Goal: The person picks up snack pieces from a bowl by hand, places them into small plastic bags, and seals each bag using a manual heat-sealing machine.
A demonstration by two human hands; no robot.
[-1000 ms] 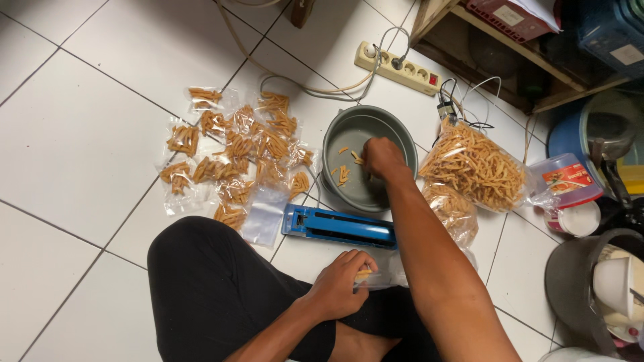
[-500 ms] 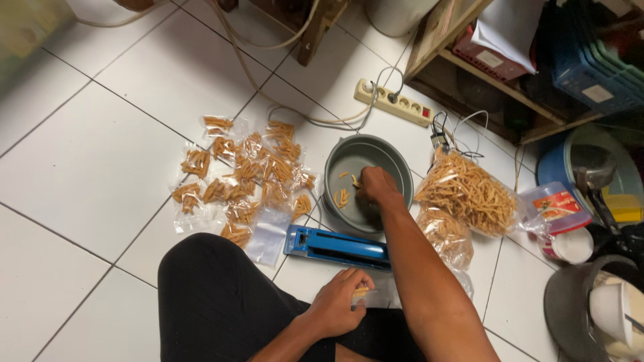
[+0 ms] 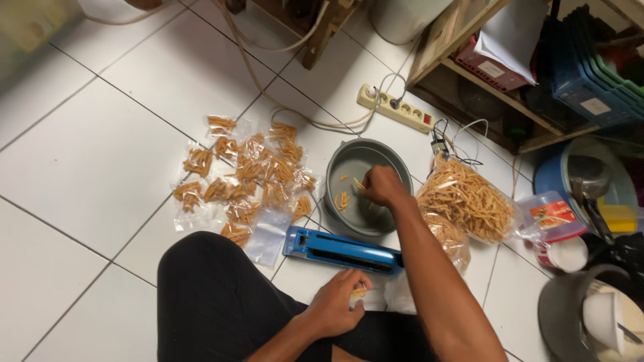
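**Snack sticks, a grey bowl and a small clear bag**

I see a round grey bowl sitting upright on the white tiled floor, nearly empty, with a few short orange-tan snack sticks scattered across its bottom. A small clear plastic bag rests low in front of me, just beside a blue bar-shaped sealer, with a few of the same sticks inside. I cannot tell whether its mouth is open.

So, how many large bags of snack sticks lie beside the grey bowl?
2: one big bag right of the grey bowl, and a second bag partly hidden behind the right hand's forearm.
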